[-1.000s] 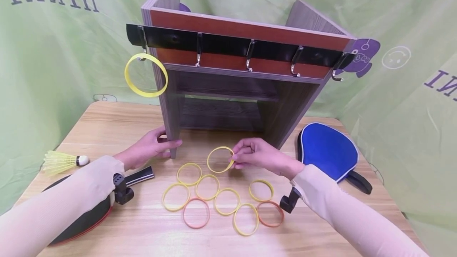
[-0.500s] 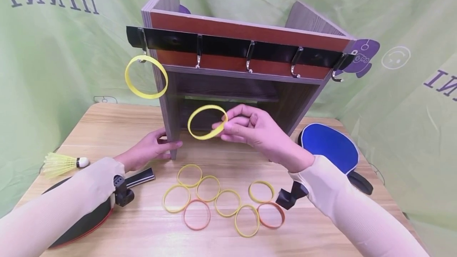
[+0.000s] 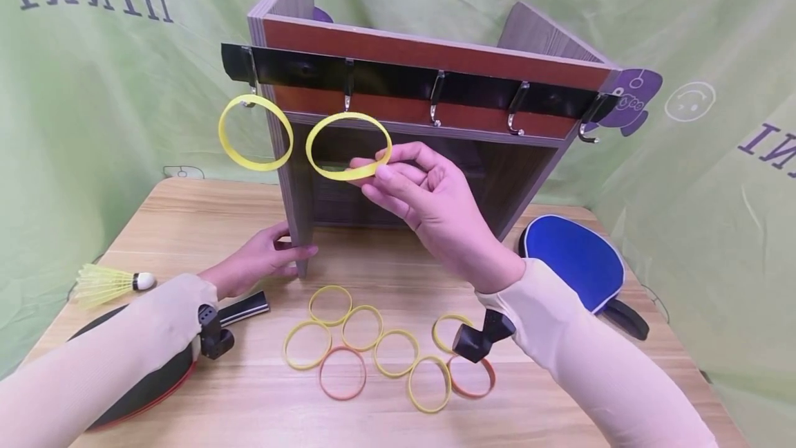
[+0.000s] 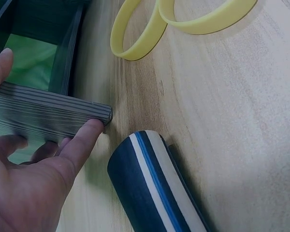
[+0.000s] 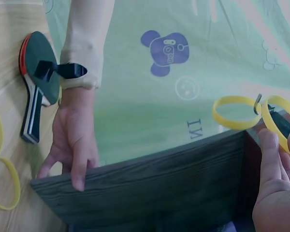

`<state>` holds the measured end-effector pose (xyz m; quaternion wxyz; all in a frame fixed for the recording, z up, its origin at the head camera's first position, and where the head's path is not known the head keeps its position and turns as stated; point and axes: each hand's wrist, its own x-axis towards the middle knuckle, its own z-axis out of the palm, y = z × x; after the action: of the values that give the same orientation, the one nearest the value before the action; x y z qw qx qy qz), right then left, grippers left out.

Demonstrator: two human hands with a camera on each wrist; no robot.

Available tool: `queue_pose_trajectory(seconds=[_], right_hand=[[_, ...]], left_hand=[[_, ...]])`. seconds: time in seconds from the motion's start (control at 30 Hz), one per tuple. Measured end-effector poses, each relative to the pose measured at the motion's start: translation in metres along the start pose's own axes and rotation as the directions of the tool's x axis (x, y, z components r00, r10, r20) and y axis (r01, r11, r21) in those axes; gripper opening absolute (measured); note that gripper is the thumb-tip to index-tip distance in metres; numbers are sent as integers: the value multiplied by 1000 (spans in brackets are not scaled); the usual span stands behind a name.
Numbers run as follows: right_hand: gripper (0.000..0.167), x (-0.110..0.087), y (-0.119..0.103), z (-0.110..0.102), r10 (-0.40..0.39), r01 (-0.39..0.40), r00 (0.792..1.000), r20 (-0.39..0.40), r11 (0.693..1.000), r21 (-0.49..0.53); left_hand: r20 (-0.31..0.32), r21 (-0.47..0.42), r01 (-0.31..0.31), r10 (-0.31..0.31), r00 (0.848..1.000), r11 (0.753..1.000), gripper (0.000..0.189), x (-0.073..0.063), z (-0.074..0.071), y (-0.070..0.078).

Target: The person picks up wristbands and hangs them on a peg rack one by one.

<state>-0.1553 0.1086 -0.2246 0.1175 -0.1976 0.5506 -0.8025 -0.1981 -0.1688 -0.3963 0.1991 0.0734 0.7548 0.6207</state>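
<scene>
In the head view my right hand pinches a yellow ring between thumb and fingers. The ring's top edge is right at the tip of the second hook from the left. My left hand grips the lower side panel of a wooden shelf, thumb on one face and fingers on the other; the left wrist view shows this panel edge close up. From the leftmost hook on the black hook strip hangs another yellow ring. The other hooks hold nothing.
Several yellow rings and two red rings lie on the wooden table. A table tennis bat lies partly under the left sleeve, near a shuttlecock. A blue bat case is at right.
My right hand has lifted the yellow ring from low over the table, up and leftward to the second hook. The left hand has stayed on the panel.
</scene>
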Motion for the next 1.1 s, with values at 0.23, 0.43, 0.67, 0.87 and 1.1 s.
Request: queue_pose_trajectory(seconds=[0.23,0.43,0.67,0.87,1.1], right_hand=[[18,5,0,7,-10,12,999,-54,999,35],[17,6,4,6,18,-16,997,-80,1000,20],[15,9,6,2,39,-41,997,-71,999,-27],[13,10,6,1,49,-52,997,-56,997,-62],[16,7,14,-5,103,-104,994,-21,989,-109]], left_hand=[[5,11,-13,13,1000,1000,71,-1,-1,2],[14,12,-15,15,1000,1000,72,-1,-1,3],[22,15,-18,18,1000,1000,73,0,-2,4],[26,16,-18,17,1000,1000,74,0,-2,4],[13,22,-3,3,1000,1000,73,0,0,0]])
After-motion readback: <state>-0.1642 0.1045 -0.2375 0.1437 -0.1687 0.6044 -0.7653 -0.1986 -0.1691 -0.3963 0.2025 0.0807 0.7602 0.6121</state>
